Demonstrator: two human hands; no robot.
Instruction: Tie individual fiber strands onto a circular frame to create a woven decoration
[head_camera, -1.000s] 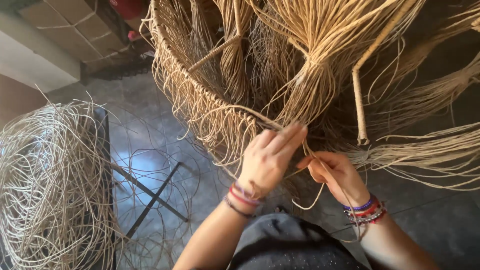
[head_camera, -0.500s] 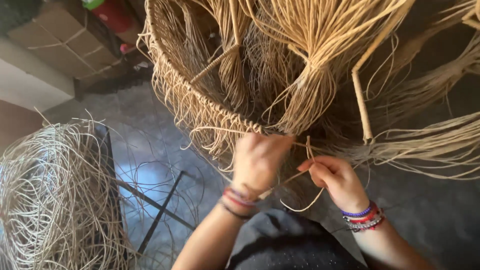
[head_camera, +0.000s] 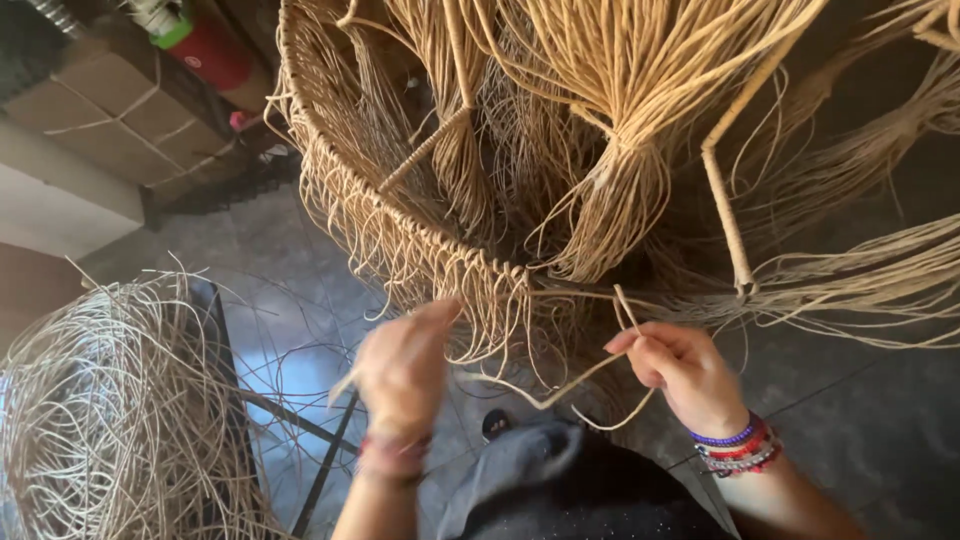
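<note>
Rattan strand (head_camera: 560, 385) pinched by right hand (head_camera: 685, 375); left hand (head_camera: 403, 368) blurred, fingers unclear, at basket rim (head_camera: 400, 235).

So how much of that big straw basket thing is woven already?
Done: the curved rim is wrapped and knotted, with loose ends dangling. In hand: the right hand pinches one cane strand looping toward the blurred left hand. Left: many unwoven bundles hang loose, and a pile of cane waits.

Both hands (head_camera: 400, 370) (head_camera: 685, 372) pull a cane strand (head_camera: 560, 390) beneath woven rim (head_camera: 400, 235).
</note>
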